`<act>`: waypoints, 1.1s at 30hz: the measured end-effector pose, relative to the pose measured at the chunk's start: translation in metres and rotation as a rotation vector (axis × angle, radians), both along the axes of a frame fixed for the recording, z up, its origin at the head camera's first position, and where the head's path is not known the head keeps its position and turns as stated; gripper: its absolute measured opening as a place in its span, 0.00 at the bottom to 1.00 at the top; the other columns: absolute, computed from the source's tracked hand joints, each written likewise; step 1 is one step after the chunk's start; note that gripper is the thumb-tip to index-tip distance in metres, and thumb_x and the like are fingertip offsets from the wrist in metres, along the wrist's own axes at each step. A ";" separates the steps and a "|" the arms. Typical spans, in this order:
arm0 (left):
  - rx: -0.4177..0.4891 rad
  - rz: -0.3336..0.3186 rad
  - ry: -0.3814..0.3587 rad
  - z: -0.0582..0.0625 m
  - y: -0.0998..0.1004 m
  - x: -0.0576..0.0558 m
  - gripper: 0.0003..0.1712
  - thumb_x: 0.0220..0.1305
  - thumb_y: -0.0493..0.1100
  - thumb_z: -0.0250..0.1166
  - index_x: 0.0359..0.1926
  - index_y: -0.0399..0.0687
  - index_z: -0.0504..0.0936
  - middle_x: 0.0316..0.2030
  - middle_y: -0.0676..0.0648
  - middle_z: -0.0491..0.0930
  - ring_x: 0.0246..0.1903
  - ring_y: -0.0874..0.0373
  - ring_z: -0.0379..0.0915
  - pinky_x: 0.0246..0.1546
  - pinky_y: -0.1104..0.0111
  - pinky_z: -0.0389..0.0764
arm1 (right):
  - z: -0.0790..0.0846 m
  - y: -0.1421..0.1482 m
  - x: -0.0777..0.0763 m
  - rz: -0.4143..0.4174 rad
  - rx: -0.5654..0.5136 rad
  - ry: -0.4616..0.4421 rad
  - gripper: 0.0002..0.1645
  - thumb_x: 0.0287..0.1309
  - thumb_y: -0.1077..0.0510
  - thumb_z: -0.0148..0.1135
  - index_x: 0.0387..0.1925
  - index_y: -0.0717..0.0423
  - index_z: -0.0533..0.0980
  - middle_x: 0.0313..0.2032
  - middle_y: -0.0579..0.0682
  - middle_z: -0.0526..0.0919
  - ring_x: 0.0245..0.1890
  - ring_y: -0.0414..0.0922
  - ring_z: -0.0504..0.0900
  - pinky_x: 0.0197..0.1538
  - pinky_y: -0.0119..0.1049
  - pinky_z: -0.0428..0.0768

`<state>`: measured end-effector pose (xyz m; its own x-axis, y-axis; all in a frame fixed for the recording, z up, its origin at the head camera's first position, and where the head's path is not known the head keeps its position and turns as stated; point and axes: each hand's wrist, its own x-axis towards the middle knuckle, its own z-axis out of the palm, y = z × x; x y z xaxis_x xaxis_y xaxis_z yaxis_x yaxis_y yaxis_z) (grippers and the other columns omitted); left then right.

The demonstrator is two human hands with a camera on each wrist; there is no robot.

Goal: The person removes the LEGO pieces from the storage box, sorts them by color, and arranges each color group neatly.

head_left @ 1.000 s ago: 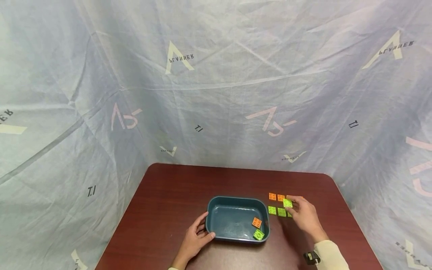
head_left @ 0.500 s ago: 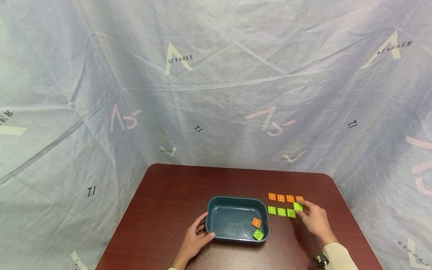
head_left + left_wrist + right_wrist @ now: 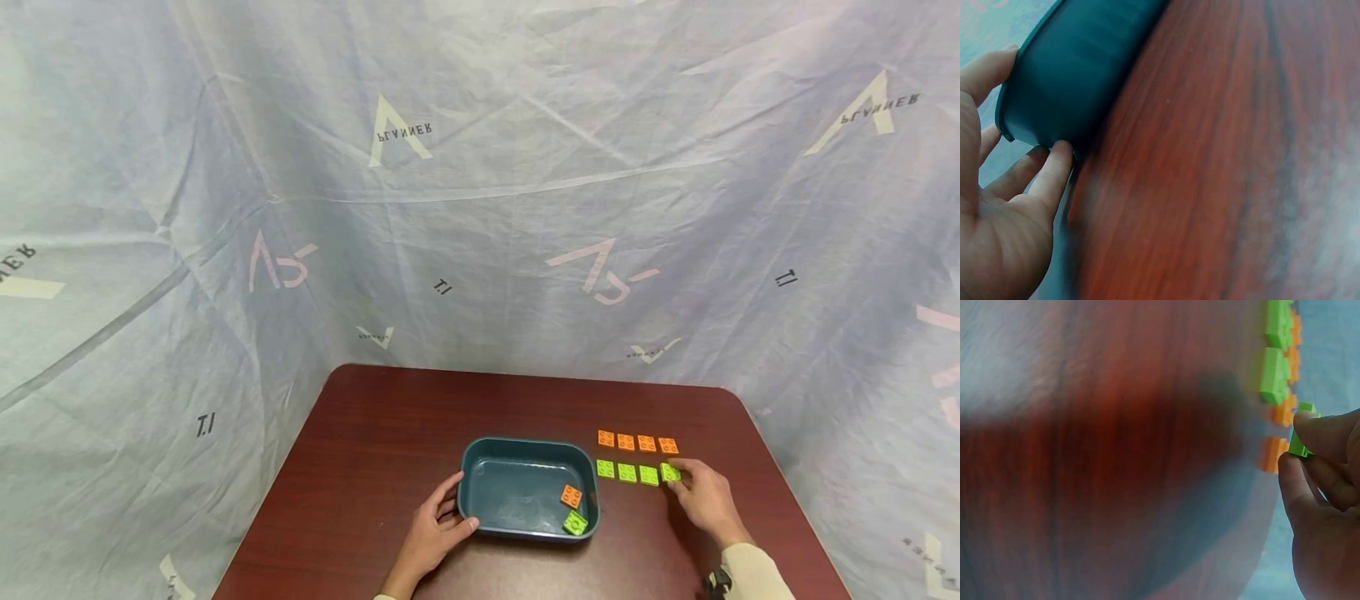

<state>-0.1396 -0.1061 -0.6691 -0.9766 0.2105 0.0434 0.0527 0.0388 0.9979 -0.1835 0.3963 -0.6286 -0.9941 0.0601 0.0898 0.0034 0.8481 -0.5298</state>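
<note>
A dark teal plastic tub [image 3: 480, 531] stands on the table, its near left corner held by my left hand [image 3: 433, 533]. In the left wrist view, the fingers [image 3: 1054, 169] and thumb of that hand lie against the tub's wall and rim. My right hand [image 3: 705, 500] pinches a green toy building block [image 3: 670, 473] between thumb and fingers at the right end of a row of green blocks [image 3: 627, 472]. The right wrist view shows this held block [image 3: 1298, 445] tilted, close to the row. Inside the tub lie an orange block [image 3: 572, 497] and a green block [image 3: 575, 523].
Behind the green row, several orange blocks [image 3: 636, 442] form a second row on the dark red wooden table [image 3: 360, 467]. Printed grey cloth [image 3: 480, 250] hangs around the table's back and sides.
My right hand has moved right and toward me with the green block, from above the rows to the end of the green row. The left hand and tub have stayed put.
</note>
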 end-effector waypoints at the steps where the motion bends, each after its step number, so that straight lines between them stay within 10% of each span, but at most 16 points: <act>1: -0.001 0.001 0.002 0.000 0.000 0.000 0.48 0.64 0.40 0.78 0.80 0.45 0.64 0.68 0.27 0.74 0.64 0.32 0.77 0.54 0.70 0.85 | -0.002 0.001 -0.001 -0.002 0.003 -0.005 0.23 0.65 0.67 0.70 0.60 0.69 0.79 0.57 0.72 0.82 0.51 0.67 0.86 0.47 0.58 0.87; 33: -0.012 0.001 -0.008 -0.001 0.000 0.001 0.50 0.62 0.44 0.80 0.80 0.48 0.65 0.67 0.27 0.74 0.63 0.34 0.77 0.53 0.70 0.85 | -0.005 -0.001 -0.003 -0.036 0.021 -0.036 0.24 0.65 0.64 0.68 0.60 0.69 0.80 0.57 0.72 0.82 0.53 0.68 0.83 0.53 0.67 0.81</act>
<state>-0.1386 -0.1065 -0.6698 -0.9772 0.2098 0.0333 0.0449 0.0506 0.9977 -0.1861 0.3954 -0.6339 -0.9940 0.0940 0.0552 0.0528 0.8582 -0.5105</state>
